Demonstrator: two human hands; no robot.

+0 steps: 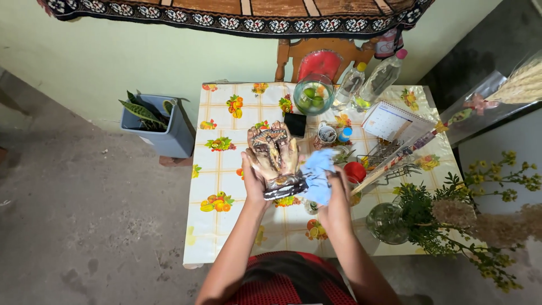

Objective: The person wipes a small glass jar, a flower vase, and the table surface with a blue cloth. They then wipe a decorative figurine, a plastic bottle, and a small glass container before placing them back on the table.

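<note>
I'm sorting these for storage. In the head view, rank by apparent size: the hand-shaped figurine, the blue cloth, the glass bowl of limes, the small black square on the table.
1. Hand-shaped figurine, though it's held up nearer the camera.
2. Blue cloth and glass bowl of limes: too alike to rank.
3. Small black square.

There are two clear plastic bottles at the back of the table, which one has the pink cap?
The right-hand bottle, the bigger one leaning toward the table's back corner. The bottle beside it has a yellow cap.

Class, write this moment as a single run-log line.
left hand: holds hands-shaped figurine | right hand: presses blue cloth to its base | below: table, fruit-print cover
</note>
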